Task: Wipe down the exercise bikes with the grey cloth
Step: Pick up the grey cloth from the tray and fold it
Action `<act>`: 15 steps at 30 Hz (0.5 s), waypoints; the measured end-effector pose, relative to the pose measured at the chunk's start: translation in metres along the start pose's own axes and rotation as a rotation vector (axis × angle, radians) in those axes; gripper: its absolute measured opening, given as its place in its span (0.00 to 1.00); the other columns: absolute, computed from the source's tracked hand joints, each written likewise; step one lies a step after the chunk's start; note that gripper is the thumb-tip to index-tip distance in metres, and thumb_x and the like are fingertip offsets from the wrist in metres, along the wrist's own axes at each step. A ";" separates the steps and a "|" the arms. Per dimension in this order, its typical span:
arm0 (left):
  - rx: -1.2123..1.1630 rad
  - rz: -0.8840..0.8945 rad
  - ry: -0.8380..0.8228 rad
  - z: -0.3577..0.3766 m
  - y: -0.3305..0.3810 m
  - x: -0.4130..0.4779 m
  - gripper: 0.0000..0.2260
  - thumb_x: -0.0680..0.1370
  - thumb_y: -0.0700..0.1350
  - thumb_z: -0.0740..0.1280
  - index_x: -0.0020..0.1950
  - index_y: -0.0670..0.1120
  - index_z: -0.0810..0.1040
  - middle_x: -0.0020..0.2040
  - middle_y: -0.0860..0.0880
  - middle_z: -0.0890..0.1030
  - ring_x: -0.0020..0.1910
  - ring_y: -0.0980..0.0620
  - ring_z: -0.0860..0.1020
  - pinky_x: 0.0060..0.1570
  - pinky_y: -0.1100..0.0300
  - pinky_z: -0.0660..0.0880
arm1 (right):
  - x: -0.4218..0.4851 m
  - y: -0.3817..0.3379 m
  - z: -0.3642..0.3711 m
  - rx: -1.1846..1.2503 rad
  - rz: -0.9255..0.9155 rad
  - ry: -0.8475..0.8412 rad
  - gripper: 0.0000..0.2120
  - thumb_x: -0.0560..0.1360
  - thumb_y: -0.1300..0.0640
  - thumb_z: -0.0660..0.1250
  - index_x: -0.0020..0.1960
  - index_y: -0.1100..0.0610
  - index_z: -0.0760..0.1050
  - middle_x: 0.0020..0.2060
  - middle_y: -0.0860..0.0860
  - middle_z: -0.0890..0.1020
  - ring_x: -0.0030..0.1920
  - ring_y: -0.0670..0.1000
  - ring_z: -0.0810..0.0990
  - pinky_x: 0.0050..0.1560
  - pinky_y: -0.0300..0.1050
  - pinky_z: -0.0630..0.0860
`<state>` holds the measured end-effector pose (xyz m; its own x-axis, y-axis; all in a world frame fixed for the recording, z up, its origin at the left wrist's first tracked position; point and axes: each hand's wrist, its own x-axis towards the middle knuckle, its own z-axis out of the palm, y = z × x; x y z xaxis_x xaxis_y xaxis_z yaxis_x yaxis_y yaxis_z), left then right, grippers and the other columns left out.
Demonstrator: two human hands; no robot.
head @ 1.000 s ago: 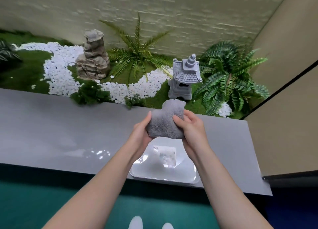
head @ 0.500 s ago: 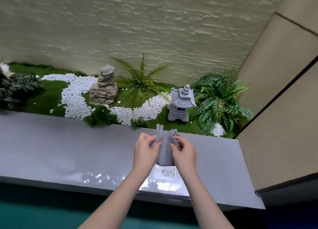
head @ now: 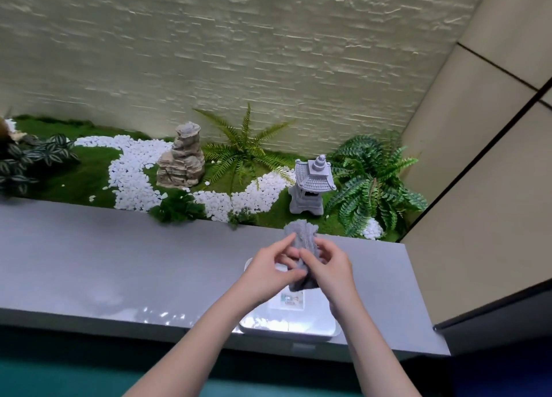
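Starting at the far left, we log a dark plant with striped leaves (head: pixel 27 160) on green moss.

- Path of white pebbles (head: pixel 131 169): winds rightward across the moss.
- Layered grey-brown rock ornament (head: pixel 182 157): upright, just beside the pebbles.
- Pale green fern (head: pixel 245 148): behind the path, against the rough cream wall (head: pixel 268 53).
- Long glossy grey ledge (head: pixel 89 262): runs along the front of the garden bed, with a teal floor (head: pixel 74 375) below it.
- Our left hand (head: pixel 268 274): fingers curled, pinching the left edge of the cloth between thumb and fingertips.
- Fluffy grey cloth (head: pixel 301 247): bunched into an upright bundle, held between both our hands. It is above the ledge and over the far end of the tray, and its top edge fans out above our fingers.
- Our right hand (head: pixel 331 271): clamped around the right side of the cloth, thumb laid across its front.
- Shallow white rectangular tray (head: pixel 298 325): sits on the ledge at its near edge, under our hands, with a small printed label (head: pixel 291 301) lying in it.
- Grey stone pagoda lantern (head: pixel 312 184): upright on the moss behind the cloth.
- Dark green fern (head: pixel 373 184): just right of the lantern.
- Beige panelled wall (head: pixel 478 187): closes the right side.
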<state>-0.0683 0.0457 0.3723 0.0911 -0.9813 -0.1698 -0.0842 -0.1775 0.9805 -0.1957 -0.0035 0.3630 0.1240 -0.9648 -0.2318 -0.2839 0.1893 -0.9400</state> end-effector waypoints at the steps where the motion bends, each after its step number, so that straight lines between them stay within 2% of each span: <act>1: -0.082 -0.012 -0.020 -0.004 -0.002 -0.004 0.25 0.73 0.34 0.69 0.68 0.48 0.70 0.51 0.50 0.81 0.43 0.57 0.78 0.47 0.62 0.78 | -0.002 0.003 -0.003 0.052 0.018 0.003 0.14 0.73 0.59 0.71 0.57 0.55 0.77 0.45 0.54 0.82 0.47 0.52 0.82 0.46 0.51 0.80; 3: -0.112 -0.026 0.048 -0.013 -0.008 -0.011 0.17 0.75 0.34 0.67 0.63 0.44 0.76 0.51 0.49 0.82 0.46 0.52 0.80 0.45 0.62 0.78 | -0.008 0.008 -0.006 0.167 0.049 -0.007 0.10 0.74 0.63 0.68 0.54 0.56 0.77 0.41 0.50 0.83 0.40 0.44 0.82 0.38 0.39 0.77; 4: -0.081 -0.041 0.127 -0.016 -0.011 -0.013 0.14 0.76 0.36 0.66 0.62 0.43 0.77 0.51 0.50 0.82 0.48 0.51 0.80 0.44 0.62 0.78 | -0.012 0.009 -0.006 0.211 0.058 -0.021 0.09 0.75 0.65 0.67 0.53 0.56 0.77 0.40 0.49 0.84 0.39 0.43 0.82 0.36 0.36 0.76; 6: -0.072 -0.113 0.246 -0.020 -0.016 -0.014 0.12 0.77 0.43 0.66 0.61 0.44 0.76 0.51 0.49 0.80 0.50 0.50 0.79 0.46 0.61 0.78 | -0.019 0.010 -0.003 0.257 0.072 -0.066 0.08 0.75 0.66 0.66 0.50 0.55 0.78 0.41 0.48 0.85 0.41 0.43 0.83 0.33 0.37 0.76; 9: -0.231 -0.210 0.189 -0.024 -0.015 -0.016 0.13 0.76 0.50 0.67 0.56 0.44 0.78 0.50 0.47 0.82 0.47 0.52 0.81 0.46 0.59 0.78 | -0.029 0.006 0.007 0.248 0.070 -0.181 0.09 0.76 0.65 0.64 0.52 0.55 0.78 0.42 0.47 0.85 0.43 0.44 0.83 0.34 0.39 0.76; 12: -0.366 -0.175 0.257 -0.029 -0.013 -0.026 0.09 0.76 0.46 0.68 0.51 0.42 0.79 0.46 0.46 0.84 0.44 0.52 0.81 0.39 0.60 0.78 | -0.040 0.001 0.023 0.237 0.038 -0.264 0.09 0.76 0.65 0.63 0.52 0.55 0.77 0.39 0.46 0.85 0.42 0.43 0.82 0.38 0.40 0.76; 15: -0.406 -0.131 0.374 -0.039 -0.015 -0.045 0.07 0.75 0.44 0.70 0.51 0.44 0.79 0.46 0.48 0.84 0.43 0.55 0.82 0.36 0.60 0.78 | -0.054 -0.003 0.042 0.263 -0.024 -0.304 0.05 0.76 0.60 0.67 0.51 0.55 0.76 0.39 0.48 0.84 0.41 0.43 0.83 0.37 0.36 0.76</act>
<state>-0.0324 0.0956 0.3688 0.4271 -0.8464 -0.3182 0.3330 -0.1800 0.9256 -0.1615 0.0554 0.3677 0.4141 -0.8793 -0.2354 -0.0292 0.2457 -0.9689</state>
